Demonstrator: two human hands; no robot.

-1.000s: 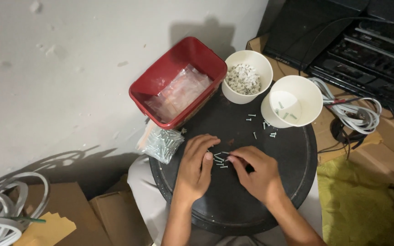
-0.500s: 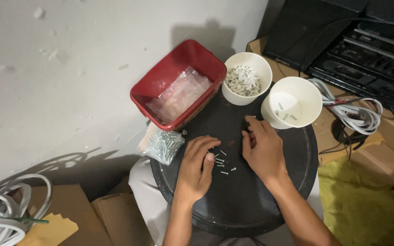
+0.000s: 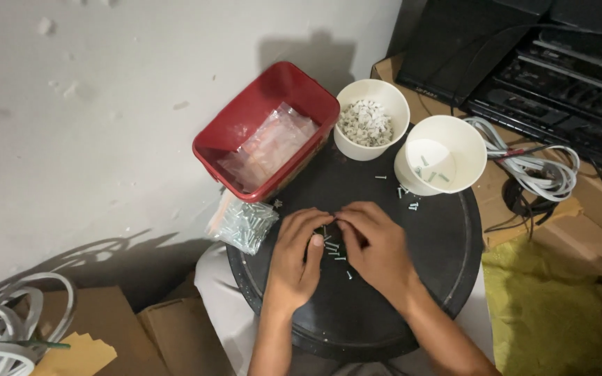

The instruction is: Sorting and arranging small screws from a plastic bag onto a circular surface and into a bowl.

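Screws [image 3: 334,249]: a small loose heap is lying on the black round table [image 3: 447,244], directly between the two hands and touching both. Their long axes are pointing every way; no common direction.

Left hand [image 3: 296,257]: is resting palm-down just left of the heap, fingers curled toward it; whether it is pinching a screw cannot be told.

Right hand [image 3: 375,245]: is arching over the heap from the right, fingertips meeting the left hand's; what it is pinching, if anything, is hidden. Neither hand is clearly nearer.

Surface: a few stray screws are lying near the white bowl [image 3: 446,154], which is holding only a few pieces. A second bowl [image 3: 371,120] is full of small white parts. A red tray [image 3: 266,129] with clear bags is overhanging the far edge; a bag of screws [image 3: 244,226] is sitting at the left rim.

Room: white wall, cables [image 3: 538,167], black equipment [image 3: 524,56], cardboard boxes [image 3: 161,327].
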